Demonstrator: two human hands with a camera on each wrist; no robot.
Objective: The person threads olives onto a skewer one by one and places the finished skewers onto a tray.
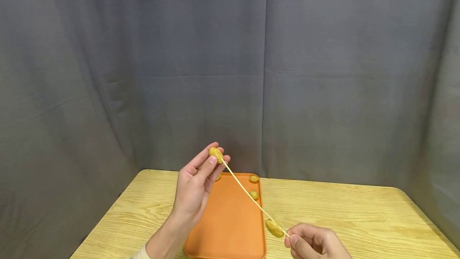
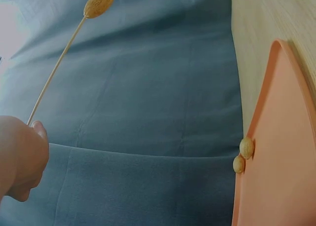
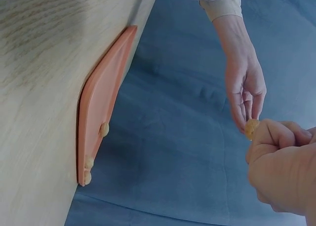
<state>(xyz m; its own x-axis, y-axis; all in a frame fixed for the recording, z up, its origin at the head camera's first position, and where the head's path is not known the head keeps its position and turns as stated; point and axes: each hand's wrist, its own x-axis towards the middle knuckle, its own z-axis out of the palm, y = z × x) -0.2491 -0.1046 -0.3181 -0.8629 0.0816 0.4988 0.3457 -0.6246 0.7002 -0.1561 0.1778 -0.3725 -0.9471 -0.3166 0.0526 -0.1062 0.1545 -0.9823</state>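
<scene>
Between the thumb and fingers of my left hand (image 1: pixel 194 189) is a small yellow-brown potato (image 1: pixel 216 155), raised above the table. One end of a thin wooden skewer (image 1: pixel 244 189) meets this potato. The skewer slants down to my right hand (image 1: pixel 316 241), which pinches its other end between thumb and fingertips. Another potato (image 1: pixel 274 229) shows beside the right fingertips in the head view, overlapped by the skewer. In the left wrist view, the skewer (image 2: pixel 57 68) runs bare from the held potato (image 2: pixel 98 4) to the right hand (image 2: pixel 22 157).
An orange tray (image 1: pixel 226 227) lies on the wooden table (image 1: pixel 323 203). Two small potatoes (image 1: pixel 254 187) sit along its right side, and one (image 1: pixel 218 177) at the far left is partly hidden by the left hand. Grey curtains (image 1: pixel 201 71) surround the table.
</scene>
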